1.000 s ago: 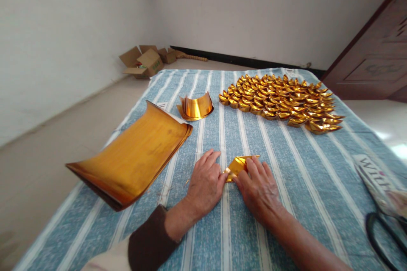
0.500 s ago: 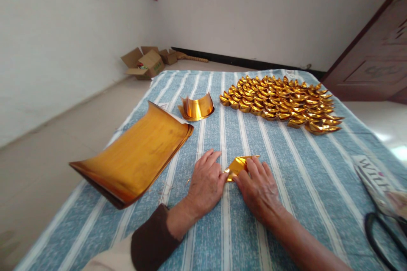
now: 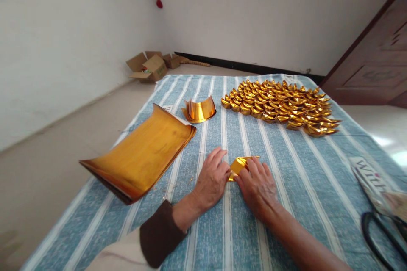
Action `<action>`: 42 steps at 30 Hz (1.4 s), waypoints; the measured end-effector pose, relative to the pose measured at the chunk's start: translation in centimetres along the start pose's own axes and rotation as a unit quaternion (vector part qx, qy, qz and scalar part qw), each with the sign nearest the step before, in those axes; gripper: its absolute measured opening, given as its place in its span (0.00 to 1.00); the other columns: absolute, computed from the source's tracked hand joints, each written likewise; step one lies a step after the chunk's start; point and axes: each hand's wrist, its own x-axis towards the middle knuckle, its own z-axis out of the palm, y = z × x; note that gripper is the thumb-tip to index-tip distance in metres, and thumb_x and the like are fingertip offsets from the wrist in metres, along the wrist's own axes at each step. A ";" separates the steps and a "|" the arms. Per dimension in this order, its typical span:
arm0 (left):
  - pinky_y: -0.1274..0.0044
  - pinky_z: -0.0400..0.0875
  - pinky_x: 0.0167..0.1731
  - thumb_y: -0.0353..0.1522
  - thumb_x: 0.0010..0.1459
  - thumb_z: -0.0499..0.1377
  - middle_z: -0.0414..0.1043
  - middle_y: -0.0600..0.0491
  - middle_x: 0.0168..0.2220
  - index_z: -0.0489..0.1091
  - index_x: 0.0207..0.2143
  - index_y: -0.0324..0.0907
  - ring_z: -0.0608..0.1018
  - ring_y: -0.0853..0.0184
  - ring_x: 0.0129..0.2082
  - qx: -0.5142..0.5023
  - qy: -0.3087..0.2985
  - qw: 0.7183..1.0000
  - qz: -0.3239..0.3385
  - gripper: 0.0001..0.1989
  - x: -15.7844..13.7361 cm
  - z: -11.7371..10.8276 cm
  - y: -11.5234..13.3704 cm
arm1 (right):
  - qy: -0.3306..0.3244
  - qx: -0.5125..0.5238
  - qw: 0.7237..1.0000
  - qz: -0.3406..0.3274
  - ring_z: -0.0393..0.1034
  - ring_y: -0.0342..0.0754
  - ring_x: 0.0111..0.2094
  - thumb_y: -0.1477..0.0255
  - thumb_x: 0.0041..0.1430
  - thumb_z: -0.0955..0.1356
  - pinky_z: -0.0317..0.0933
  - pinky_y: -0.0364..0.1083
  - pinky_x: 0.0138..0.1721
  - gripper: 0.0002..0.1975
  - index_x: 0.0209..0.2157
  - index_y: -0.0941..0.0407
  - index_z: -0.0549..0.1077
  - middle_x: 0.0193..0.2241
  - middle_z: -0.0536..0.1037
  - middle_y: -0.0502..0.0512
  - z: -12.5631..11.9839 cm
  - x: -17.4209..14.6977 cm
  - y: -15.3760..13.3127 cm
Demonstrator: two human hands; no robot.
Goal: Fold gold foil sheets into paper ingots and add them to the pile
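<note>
Under fingers [image 3: 253, 166], foil [image 3: 238, 164] aslant to far-right

Enclosed by plain whitish walls [image 3: 79, 42] with black baseboard [image 3: 229, 64], floored in beige [image 3: 95, 125], with a panelled reddish-brown door [image 3: 375, 72] at right.

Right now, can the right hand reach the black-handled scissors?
Probably yes: only blue striped cloth shows between the right hand and the scissors, though that hand must leave the folded gold foil.

Cream left sleeve [image 3: 122, 252] with dark brown cuff [image 3: 162, 233], right forearm [image 3: 300, 237] bare.
</note>
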 end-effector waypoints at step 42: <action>0.49 0.48 0.59 0.30 0.53 0.64 0.46 0.46 0.68 0.73 0.38 0.44 0.47 0.44 0.67 -0.073 -0.243 0.961 -0.108 0.08 1.7 -2.6 -1.4 | -0.015 0.109 0.993 0.047 0.63 0.54 0.45 0.72 0.60 0.66 0.56 0.52 0.47 0.05 0.31 0.55 0.72 0.39 0.72 0.58 -1.0 0.5 0.4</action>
